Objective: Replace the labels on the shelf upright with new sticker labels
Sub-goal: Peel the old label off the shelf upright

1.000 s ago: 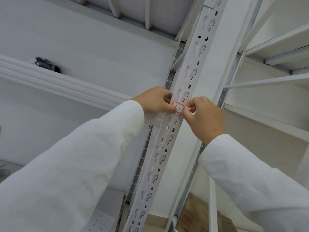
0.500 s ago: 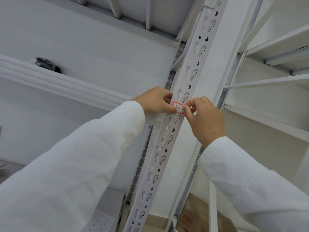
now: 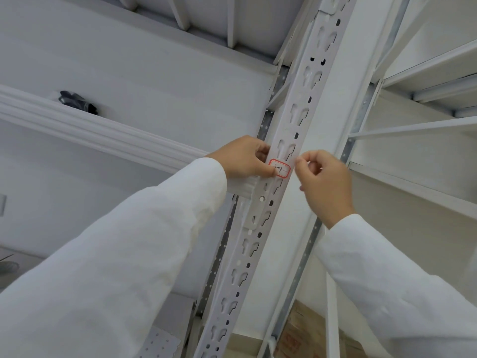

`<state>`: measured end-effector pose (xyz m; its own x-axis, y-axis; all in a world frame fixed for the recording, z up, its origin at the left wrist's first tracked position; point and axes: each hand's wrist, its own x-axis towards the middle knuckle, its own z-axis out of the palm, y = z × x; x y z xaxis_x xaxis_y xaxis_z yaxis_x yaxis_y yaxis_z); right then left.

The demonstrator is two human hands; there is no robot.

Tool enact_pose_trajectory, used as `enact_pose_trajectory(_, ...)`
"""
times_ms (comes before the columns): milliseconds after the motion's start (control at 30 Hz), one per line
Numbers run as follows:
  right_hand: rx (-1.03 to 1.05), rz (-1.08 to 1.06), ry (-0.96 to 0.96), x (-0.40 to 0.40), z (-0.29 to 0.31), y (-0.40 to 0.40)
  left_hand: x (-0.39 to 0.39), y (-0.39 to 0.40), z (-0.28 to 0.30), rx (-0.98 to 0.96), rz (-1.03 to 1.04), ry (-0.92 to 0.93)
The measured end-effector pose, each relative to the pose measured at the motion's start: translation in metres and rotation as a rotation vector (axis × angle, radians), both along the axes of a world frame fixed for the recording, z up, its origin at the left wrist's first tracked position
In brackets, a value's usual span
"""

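Already a red-bordered label (image 3: 280, 169) lay on the shelf upright (image 3: 296, 120), the left hand (image 3: 242, 157) gripping the post and thumbing its edge. The right hand (image 3: 324, 182), just beside, pinched something too small to tell. Smoothing down seemingly remained.

matt white painted metal upright (image 3: 296, 130); paper label (image 3: 280, 169); cloth sleeve (image 3: 124, 254).
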<state>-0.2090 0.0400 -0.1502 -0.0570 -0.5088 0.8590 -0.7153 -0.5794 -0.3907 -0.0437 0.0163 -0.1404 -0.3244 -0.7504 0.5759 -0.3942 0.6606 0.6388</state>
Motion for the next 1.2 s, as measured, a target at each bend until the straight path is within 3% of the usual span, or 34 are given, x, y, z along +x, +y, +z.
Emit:
enact_pose_trajectory(67, 0.006, 0.043, -0.065, -0.003, 0.002, 0.002, 0.000, 0.001, 0.000, -0.009, 0.007, 0.000)
enact_pose_trajectory(300, -0.024, -0.181, 0.256, -0.003, -0.009, 0.004, 0.000, 0.001, -0.001, -0.018, 0.019, -0.004)
enact_pose_trajectory(700, 0.053, -0.300, 0.337, 0.007, -0.003, 0.005, -0.001, 0.004, -0.001, -0.021, 0.008, 0.001)
enact_pose_trajectory(1200, -0.039, -0.192, 0.324, -0.004, -0.006, 0.007, -0.001, 0.005, -0.001, -0.025, 0.027, -0.018)
